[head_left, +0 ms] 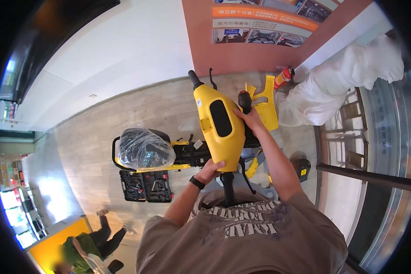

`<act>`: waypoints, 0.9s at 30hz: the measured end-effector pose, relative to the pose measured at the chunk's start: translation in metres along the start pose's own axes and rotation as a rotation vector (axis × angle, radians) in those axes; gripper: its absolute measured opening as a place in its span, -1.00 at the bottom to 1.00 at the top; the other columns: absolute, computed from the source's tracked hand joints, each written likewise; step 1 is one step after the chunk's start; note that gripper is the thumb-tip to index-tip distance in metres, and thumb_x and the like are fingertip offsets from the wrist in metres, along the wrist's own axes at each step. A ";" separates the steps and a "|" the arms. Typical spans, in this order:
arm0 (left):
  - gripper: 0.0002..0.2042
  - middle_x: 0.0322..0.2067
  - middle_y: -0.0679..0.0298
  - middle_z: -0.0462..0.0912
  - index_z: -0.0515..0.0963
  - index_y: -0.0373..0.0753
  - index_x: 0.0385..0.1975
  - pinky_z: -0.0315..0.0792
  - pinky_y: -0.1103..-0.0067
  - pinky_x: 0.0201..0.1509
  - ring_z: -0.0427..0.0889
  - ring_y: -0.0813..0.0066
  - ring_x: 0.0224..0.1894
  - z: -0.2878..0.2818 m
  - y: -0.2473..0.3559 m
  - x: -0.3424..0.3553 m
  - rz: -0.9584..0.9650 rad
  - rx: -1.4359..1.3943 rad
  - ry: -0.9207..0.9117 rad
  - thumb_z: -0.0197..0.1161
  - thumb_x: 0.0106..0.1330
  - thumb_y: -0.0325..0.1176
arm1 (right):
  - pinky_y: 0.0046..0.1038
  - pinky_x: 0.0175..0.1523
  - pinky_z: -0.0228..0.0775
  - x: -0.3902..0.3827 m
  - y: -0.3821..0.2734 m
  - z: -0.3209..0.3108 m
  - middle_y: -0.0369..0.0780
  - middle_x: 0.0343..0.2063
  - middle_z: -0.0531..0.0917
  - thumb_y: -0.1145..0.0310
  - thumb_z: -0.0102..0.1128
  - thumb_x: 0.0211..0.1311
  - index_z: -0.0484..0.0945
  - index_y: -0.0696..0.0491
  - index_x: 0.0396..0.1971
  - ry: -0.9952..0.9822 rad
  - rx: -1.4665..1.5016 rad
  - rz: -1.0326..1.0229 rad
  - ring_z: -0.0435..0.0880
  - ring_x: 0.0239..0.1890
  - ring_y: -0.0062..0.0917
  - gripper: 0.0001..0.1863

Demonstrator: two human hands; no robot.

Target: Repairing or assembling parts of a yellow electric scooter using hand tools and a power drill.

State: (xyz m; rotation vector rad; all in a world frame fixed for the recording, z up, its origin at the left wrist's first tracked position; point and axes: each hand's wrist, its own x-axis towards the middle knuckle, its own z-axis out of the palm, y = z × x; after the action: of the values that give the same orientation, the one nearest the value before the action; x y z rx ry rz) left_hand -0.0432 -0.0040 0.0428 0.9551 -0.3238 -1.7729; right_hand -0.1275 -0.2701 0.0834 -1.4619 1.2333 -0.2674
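Observation:
Before me stands a scooter, its yellow handlebar cover (233,145) turned so that one black grip (194,78) points away and the other grip (228,188) toward my chest. A dark oval panel (220,118) sits in the cover. My left hand (208,171) is closed on the cover's near left edge, thumb on top. At the cover's right side is my right hand (250,120), its thumb against the yellow surface. A black rounded object with a red mark (245,100) sticks up from that hand, which appears closed around it; its kind is unclear and the other fingers are hidden.
Left of the cover is the scooter's seat (144,148), wrapped in clear plastic. An open toolbox (146,186) lies below it. Beyond my right hand are a yellow body panel (266,109), a fire extinguisher (284,77) and a plastic-wrapped statue (338,84). Another person (89,244) is at lower left.

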 end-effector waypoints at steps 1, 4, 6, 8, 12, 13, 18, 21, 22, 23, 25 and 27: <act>-0.35 -0.06 0.23 0.56 0.32 -0.29 0.17 0.48 0.53 -0.07 0.60 0.43 -0.17 -0.017 -0.004 0.005 0.012 -0.001 0.001 0.25 0.21 0.04 | -0.37 0.13 0.35 0.003 0.005 0.000 -0.02 -0.01 0.54 -0.10 0.50 -0.20 0.36 0.27 0.10 -0.003 0.030 -0.007 0.53 0.05 -0.32 -0.05; -0.12 -0.68 0.47 0.34 0.50 -0.19 -0.12 -0.09 0.67 -0.68 0.04 0.68 -0.78 -0.019 0.033 0.005 -0.376 -0.437 -0.072 -0.25 0.07 0.59 | -0.39 0.12 0.35 0.005 0.016 -0.002 -0.04 -0.02 0.55 -0.06 0.51 -0.17 0.37 0.26 0.09 0.007 0.068 -0.012 0.54 0.03 -0.33 -0.09; -0.03 -0.69 0.45 0.36 0.57 -0.24 -0.16 -0.12 0.68 -0.68 -0.01 0.67 -0.77 -0.059 0.045 0.028 -0.352 -0.229 0.057 -0.41 0.05 0.62 | -0.40 0.11 0.35 0.003 0.014 -0.001 -0.05 -0.03 0.56 -0.04 0.51 -0.16 0.38 0.25 0.09 0.015 0.074 -0.013 0.55 0.01 -0.34 -0.11; -0.06 -0.65 0.41 0.40 0.57 -0.26 -0.10 -0.11 0.67 -0.67 0.02 0.68 -0.75 -0.100 0.071 0.055 -0.105 -0.109 0.219 -0.36 0.11 0.58 | -0.46 0.03 0.39 0.002 0.011 -0.001 -0.15 -0.13 0.60 0.03 0.44 0.00 0.36 0.20 0.09 -0.010 0.077 -0.009 0.58 -0.10 -0.50 -0.24; -0.31 -0.44 0.29 0.64 0.61 -0.28 -0.30 -0.03 0.65 -0.73 0.09 0.72 -0.78 -0.116 0.141 0.127 0.173 -0.007 0.547 0.11 0.11 0.38 | -0.51 0.00 0.38 0.001 0.011 -0.003 -0.22 -0.15 0.59 0.09 0.40 0.07 0.38 0.15 0.08 -0.006 0.071 0.020 0.56 -0.14 -0.55 -0.34; -0.36 -0.43 0.29 0.64 0.59 -0.27 -0.28 0.07 0.65 -0.70 0.21 0.71 -0.75 -0.130 0.147 0.143 0.130 0.016 0.586 0.17 0.10 0.32 | -0.51 0.00 0.38 -0.001 0.007 0.003 -0.22 -0.15 0.59 0.09 0.40 0.07 0.38 0.15 0.08 -0.033 0.047 0.018 0.56 -0.14 -0.55 -0.34; -0.40 -0.38 0.26 0.64 0.55 -0.32 -0.18 0.40 0.60 -0.53 0.54 0.56 -0.58 -0.118 0.155 0.177 0.104 -0.185 0.510 0.39 0.04 0.14 | -0.49 0.04 0.36 0.000 0.012 -0.001 -0.20 -0.13 0.58 0.14 0.42 0.06 0.39 0.16 0.08 -0.034 0.171 0.014 0.55 -0.11 -0.51 -0.35; -0.38 -0.38 0.22 0.64 0.53 -0.40 -0.15 0.51 0.55 -0.39 0.65 0.43 -0.44 -0.119 0.149 0.176 0.222 -0.314 0.491 0.46 0.00 0.06 | -0.49 0.05 0.35 -0.001 0.010 -0.005 -0.23 -0.13 0.57 0.16 0.40 0.09 0.38 0.15 0.09 -0.091 0.197 0.063 0.53 -0.11 -0.53 -0.37; -0.41 -0.32 0.23 0.65 0.52 -0.37 -0.11 0.53 0.52 -0.31 0.66 0.42 -0.38 -0.115 0.154 0.172 0.175 -0.300 0.484 0.42 0.06 0.04 | -0.49 0.05 0.35 -0.003 0.007 -0.006 -0.23 -0.13 0.57 0.16 0.40 0.09 0.38 0.15 0.09 -0.091 0.188 0.071 0.53 -0.11 -0.53 -0.37; -0.45 -0.27 0.24 0.66 0.51 -0.35 -0.08 0.55 0.50 -0.23 0.67 0.41 -0.32 -0.112 0.156 0.170 0.126 -0.286 0.476 0.39 0.12 0.01 | -0.49 0.06 0.34 -0.006 0.004 -0.006 -0.23 -0.14 0.57 0.17 0.39 0.10 0.38 0.15 0.08 -0.077 0.175 0.066 0.53 -0.11 -0.53 -0.38; -0.45 -0.26 0.22 0.66 0.51 -0.35 -0.07 0.55 0.50 -0.23 0.67 0.40 -0.31 -0.112 0.154 0.172 0.130 -0.286 0.497 0.38 0.13 0.01 | -0.49 0.06 0.34 -0.005 0.001 -0.005 -0.24 -0.14 0.57 0.18 0.38 0.11 0.38 0.15 0.08 -0.063 0.156 0.056 0.53 -0.11 -0.54 -0.40; -0.45 -0.26 0.21 0.66 0.50 -0.35 -0.06 0.56 0.49 -0.22 0.67 0.39 -0.31 -0.113 0.150 0.175 0.130 -0.287 0.515 0.38 0.13 0.01 | -0.49 0.06 0.33 -0.008 0.002 -0.007 -0.24 -0.14 0.57 0.19 0.37 0.11 0.38 0.16 0.08 -0.046 0.145 0.070 0.53 -0.12 -0.54 -0.40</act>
State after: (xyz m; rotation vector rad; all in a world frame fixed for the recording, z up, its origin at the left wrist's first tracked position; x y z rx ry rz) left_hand 0.1164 -0.1970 -0.0157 1.1100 0.1893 -1.3502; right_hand -0.1373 -0.2675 0.0877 -1.2917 1.2001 -0.2690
